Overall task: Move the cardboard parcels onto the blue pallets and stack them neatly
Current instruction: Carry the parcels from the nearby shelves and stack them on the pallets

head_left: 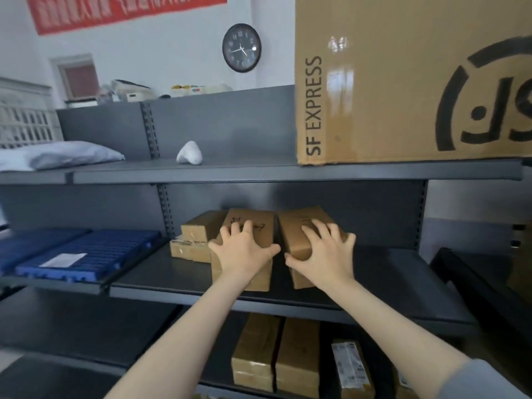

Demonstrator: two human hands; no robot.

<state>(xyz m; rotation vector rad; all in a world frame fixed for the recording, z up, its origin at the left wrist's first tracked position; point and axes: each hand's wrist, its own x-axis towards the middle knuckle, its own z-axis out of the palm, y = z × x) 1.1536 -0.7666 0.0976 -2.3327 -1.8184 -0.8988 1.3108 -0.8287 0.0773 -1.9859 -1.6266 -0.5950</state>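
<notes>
Each hand clasps one parcel at frame centre; the pallets lie to the left.
The left hand (243, 249) grips the left parcel (259, 223) and the right hand (325, 251) the right parcel (302, 218), fingers curled over the tops. Both boxes run front to back on the middle shelf (172, 272). The two blue pallets (100, 249) are nearer the left hand. This shelf holds four parcels.
</notes>
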